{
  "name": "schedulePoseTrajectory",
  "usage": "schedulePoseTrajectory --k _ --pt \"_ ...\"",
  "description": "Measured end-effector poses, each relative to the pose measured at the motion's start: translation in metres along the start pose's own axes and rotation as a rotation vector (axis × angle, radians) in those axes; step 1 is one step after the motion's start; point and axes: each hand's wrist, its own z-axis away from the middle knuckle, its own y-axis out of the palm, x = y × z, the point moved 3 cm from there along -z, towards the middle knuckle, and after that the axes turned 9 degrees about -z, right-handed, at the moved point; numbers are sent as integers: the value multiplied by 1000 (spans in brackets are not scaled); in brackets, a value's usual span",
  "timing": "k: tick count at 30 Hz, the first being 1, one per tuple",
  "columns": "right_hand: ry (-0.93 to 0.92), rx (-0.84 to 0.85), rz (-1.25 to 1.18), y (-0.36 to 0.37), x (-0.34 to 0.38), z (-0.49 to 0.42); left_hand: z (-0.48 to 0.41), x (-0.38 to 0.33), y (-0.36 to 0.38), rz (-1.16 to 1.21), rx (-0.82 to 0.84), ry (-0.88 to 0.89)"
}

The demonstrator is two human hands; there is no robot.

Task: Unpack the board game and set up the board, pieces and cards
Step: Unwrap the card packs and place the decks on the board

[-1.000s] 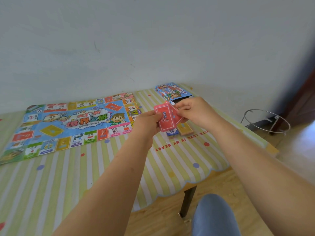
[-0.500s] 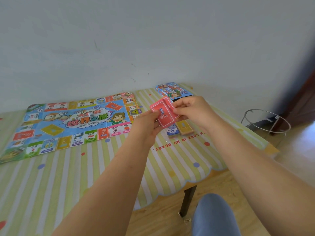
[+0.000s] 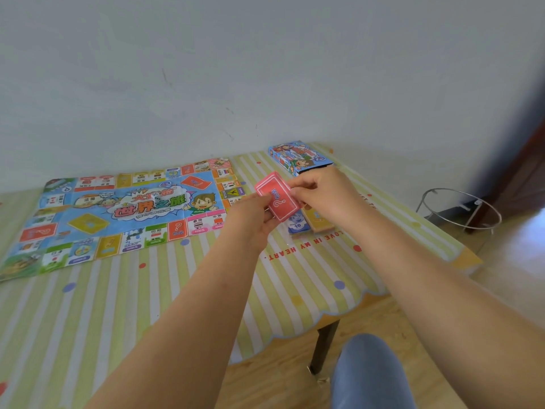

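Both hands, left hand [image 3: 253, 215] and right hand [image 3: 324, 196], pinch a red card stack [image 3: 277, 197] just right of the unfolded game board [image 3: 118, 214] on the bench [image 3: 177, 290].

Grips a red card stack [image 3: 277, 199] with left hand [image 3: 250, 219] and right hand [image 3: 327, 196] above the striped tablecloth [image 3: 147, 305], right of the unfolded board [image 3: 118, 214], near the box [image 3: 298, 157].

Cards [image 3: 278, 199]: I see red, with a white frame and white question mark.
Board [image 3: 118, 214]: light blue middle, edge of many-coloured squares.
Tablecloth [image 3: 103, 305]: yellow-green and white stripes, with coloured dots.
Box [image 3: 298, 156]: mostly blue, cartoon print.
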Motion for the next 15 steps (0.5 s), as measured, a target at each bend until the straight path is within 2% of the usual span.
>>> schedulePoseTrajectory --k 7,15 --pt "-46 16 141 12 8 6 -1 0 -1 -16 -52 12" --pt "-29 -4 130 11 5 5 2 1 0 -21 -28 31"
